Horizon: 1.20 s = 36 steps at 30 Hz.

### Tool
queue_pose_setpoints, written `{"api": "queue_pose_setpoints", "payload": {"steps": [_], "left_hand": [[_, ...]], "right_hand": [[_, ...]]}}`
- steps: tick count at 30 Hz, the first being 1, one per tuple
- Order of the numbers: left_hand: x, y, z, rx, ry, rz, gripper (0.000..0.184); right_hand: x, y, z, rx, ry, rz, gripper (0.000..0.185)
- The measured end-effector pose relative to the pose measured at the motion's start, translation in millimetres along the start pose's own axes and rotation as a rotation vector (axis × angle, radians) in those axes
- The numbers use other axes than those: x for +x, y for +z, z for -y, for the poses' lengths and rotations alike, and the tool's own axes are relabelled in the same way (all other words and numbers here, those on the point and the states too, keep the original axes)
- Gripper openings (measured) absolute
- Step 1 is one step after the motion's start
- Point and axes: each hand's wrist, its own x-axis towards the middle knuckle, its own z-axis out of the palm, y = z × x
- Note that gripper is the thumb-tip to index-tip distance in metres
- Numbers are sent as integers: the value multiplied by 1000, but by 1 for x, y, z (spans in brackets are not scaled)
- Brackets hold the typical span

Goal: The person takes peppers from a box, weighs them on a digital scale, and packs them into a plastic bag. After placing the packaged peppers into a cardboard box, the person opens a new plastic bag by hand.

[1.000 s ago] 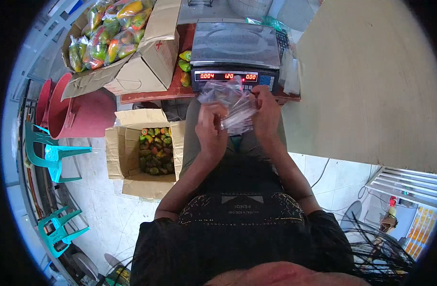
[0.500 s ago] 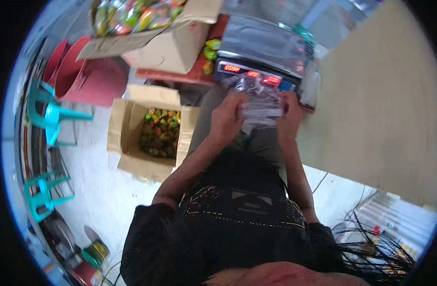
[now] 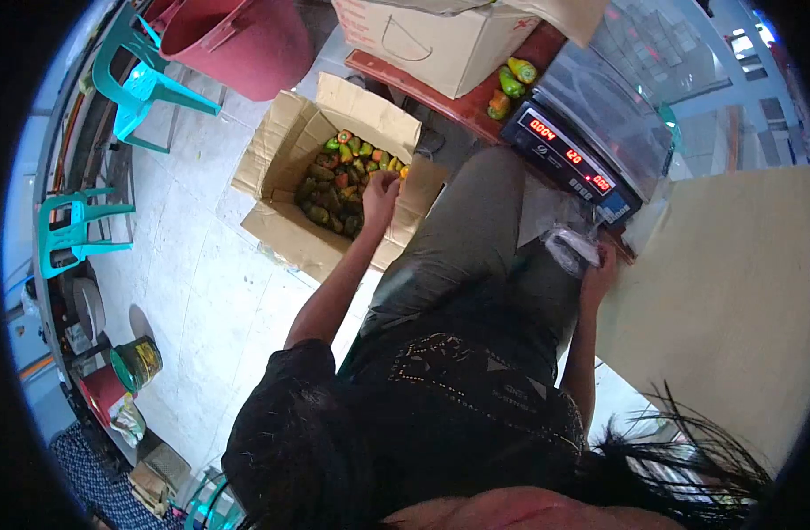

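Peppers (image 3: 334, 190) lie loose in a carton (image 3: 369, 110), still unbagged. Left hand (image 3: 381, 198), fingers curled, hovers over them; whether it grips one is unclear. Right hand (image 3: 600, 270) holds a bag (image 3: 567, 251), seemingly unfilled.

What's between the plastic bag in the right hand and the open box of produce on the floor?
In the head view, the person's left leg lies between the plastic bag in the right hand and the open box.
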Motion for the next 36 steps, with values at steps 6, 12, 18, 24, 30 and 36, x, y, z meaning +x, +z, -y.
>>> {"api": "queue_pose_setpoints", "payload": {"steps": [6, 12, 18, 24, 30, 36], "left_hand": [[21, -42, 160, 724, -295, 223, 56], [14, -53, 257, 625, -473, 133, 68], [34, -49, 163, 1171, 9, 338, 83], [96, -47, 167, 1546, -61, 353, 83], [111, -61, 179, 1210, -256, 662, 50], [107, -54, 276, 1110, -205, 361, 35]], "right_hand": [[3, 13, -3, -146, -67, -73, 14], [3, 15, 4, -268, -121, -63, 15], [6, 17, 8, -257, -155, -28, 15], [8, 12, -6, -278, -20, 33, 18], [11, 14, 0, -317, -53, 35, 21], [14, 18, 22, -303, 84, 151, 35]]}}
